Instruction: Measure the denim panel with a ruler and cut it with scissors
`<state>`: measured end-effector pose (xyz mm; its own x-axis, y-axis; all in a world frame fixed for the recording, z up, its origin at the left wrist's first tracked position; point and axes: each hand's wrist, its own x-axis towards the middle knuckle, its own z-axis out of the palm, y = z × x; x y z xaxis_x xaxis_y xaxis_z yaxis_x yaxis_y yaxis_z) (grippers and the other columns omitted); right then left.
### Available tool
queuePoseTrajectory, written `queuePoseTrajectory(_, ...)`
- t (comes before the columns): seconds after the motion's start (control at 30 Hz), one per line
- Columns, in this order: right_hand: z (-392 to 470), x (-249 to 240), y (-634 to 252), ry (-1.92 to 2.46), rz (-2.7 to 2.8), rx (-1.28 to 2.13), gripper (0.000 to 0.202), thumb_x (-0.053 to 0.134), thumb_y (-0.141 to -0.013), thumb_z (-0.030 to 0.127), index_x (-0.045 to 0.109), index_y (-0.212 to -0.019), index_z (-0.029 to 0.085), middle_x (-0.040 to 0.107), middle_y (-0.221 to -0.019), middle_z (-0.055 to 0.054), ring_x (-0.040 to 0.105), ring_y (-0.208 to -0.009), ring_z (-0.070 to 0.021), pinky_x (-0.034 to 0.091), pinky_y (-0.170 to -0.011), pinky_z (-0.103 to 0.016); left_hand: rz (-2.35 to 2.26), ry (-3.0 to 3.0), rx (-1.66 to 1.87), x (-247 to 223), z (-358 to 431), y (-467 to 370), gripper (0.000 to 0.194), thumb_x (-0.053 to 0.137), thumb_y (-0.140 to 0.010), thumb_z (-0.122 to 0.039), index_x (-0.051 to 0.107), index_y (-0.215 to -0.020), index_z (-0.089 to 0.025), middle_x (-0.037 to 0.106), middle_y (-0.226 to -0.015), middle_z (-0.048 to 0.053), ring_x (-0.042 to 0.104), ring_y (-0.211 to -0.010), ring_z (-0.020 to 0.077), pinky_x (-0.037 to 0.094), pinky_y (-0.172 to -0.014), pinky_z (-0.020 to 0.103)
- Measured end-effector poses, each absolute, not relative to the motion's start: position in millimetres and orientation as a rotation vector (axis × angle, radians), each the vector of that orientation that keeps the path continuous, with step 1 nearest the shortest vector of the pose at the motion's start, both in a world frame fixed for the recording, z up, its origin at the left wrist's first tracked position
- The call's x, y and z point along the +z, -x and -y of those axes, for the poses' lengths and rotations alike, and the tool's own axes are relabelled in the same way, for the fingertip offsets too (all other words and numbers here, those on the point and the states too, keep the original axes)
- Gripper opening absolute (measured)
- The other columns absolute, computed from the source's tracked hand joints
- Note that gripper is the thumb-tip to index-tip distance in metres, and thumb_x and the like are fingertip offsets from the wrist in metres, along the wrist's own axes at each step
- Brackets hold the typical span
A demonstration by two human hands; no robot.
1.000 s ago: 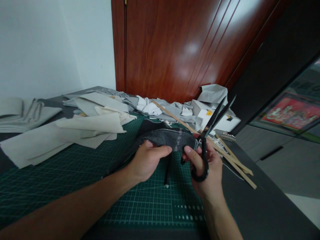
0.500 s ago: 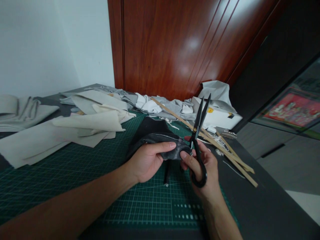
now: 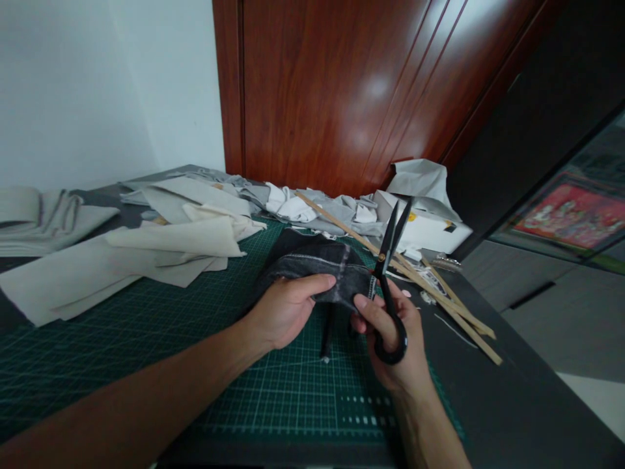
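A piece of black denim (image 3: 312, 260) with pale stitched seams is stretched between my two hands above the green cutting mat (image 3: 293, 404). My left hand (image 3: 288, 312) pinches its near edge, thumb on top. At its right end, beside a white overcast edge, my right hand (image 3: 393, 326) grips the cloth between thumb and fingers. That same hand has black scissors (image 3: 389, 260) hooked on it by the handle, blades parted and pointing up and away from the cloth. Below the denim, a narrow dark strip (image 3: 326, 339) reaches down to the mat; its upper end is hidden.
Cream and grey fabric pieces (image 3: 195, 238) lie on the left. Crumpled scraps (image 3: 293, 205) line the back by a wooden door (image 3: 312, 91). Wooden strips (image 3: 454, 309) cross the right side, near a white box (image 3: 430, 228). The dark table's edge slopes down at right.
The denim is now drawn flatter between my hands, showing the crossing seams and stitched edge. My left hand has shifted slightly left; the scissors have dipped a little.
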<state>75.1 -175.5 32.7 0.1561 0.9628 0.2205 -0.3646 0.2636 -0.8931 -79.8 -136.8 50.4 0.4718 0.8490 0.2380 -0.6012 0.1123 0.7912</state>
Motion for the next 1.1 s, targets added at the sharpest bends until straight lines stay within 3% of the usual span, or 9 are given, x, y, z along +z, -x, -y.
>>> queuePoseTrajectory(0.27, 169.3, 24.1, -78.6, 0.865, 0.999, 1.003, 0.038, 0.095, -0.076, 0.027, 0.070, -0.103, 0.019, 0.058, -0.060, 0.009, 0.048, -0.048, -0.0072, 0.034, -0.046, -0.020, -0.246, -1.225, 1.007, 53.8, 132.0, 86.4, 0.015, 0.072, -0.086, -0.018, 0.084, -0.094, -0.018, 0.083, -0.100, 0.007, 0.075, -0.100, 0.0248, 0.051, -0.106, 0.042)
queuePoseTrajectory(0.4, 172.2, 27.4, -80.8, 0.902, 1.005, 0.968, 0.041, 0.095, -0.076, 0.031, 0.069, -0.105, 0.019, 0.059, -0.060, 0.009, 0.048, -0.048, -0.0077, 0.035, -0.045, -0.019, -0.298, -1.246, 0.954, 50.8, 132.1, 87.6, 0.010, 0.076, -0.084, -0.023, 0.084, -0.089, -0.020, 0.083, -0.096, 0.007, 0.075, -0.097, 0.0250, 0.053, -0.100, 0.041)
queuePoseTrajectory(0.53, 182.5, 32.7, -79.3, 1.029, 1.055, 0.917, 0.045, 0.091, -0.081, 0.044, 0.069, -0.110, 0.017, 0.065, -0.062, 0.005, 0.055, -0.050, -0.0103, 0.043, -0.047, -0.020, -0.425, -1.168, 1.115, 52.2, 129.5, 89.3, 0.009, 0.081, -0.079, -0.023, 0.082, -0.086, -0.019, 0.082, -0.091, 0.007, 0.073, -0.090, 0.0228, 0.054, -0.087, 0.036)
queuePoseTrajectory(0.77, 213.6, 34.1, -70.4, 1.132, 1.159, 1.053, 0.064, 0.086, -0.079, 0.061, 0.069, -0.120, 0.015, 0.068, -0.063, 0.000, 0.060, -0.049, -0.0156, 0.050, -0.047, -0.026, -0.343, -1.084, 1.331, 74.6, 120.8, 96.0, 0.021, 0.078, -0.079, -0.017, 0.082, -0.100, -0.019, 0.083, -0.103, 0.006, 0.072, -0.110, 0.0256, 0.045, -0.110, 0.043)
queuePoseTrajectory(0.9, 233.2, 31.7, -65.5, 1.048, 1.194, 1.173, 0.064, 0.086, -0.079, 0.062, 0.072, -0.125, 0.021, 0.069, -0.072, -0.001, 0.061, -0.059, -0.0161, 0.050, -0.055, -0.027, -0.354, -1.070, 1.506, 85.0, 116.4, 101.1, 0.033, 0.080, -0.073, -0.011, 0.082, -0.104, -0.021, 0.083, -0.099, 0.003, 0.072, -0.109, 0.0237, 0.045, -0.112, 0.044)
queuePoseTrajectory(1.1, 257.1, 24.5, -57.6, 1.069, 1.165, 1.218, 0.071, 0.095, -0.066, 0.060, 0.076, -0.126, 0.029, 0.073, -0.089, -0.006, 0.064, -0.076, -0.0223, 0.054, -0.070, -0.035, -0.374, -1.092, 1.638, 94.4, 112.9, 109.8, 0.034, 0.084, -0.068, -0.010, 0.082, -0.100, -0.021, 0.082, -0.092, 0.001, 0.073, -0.100, 0.0210, 0.049, -0.107, 0.040)
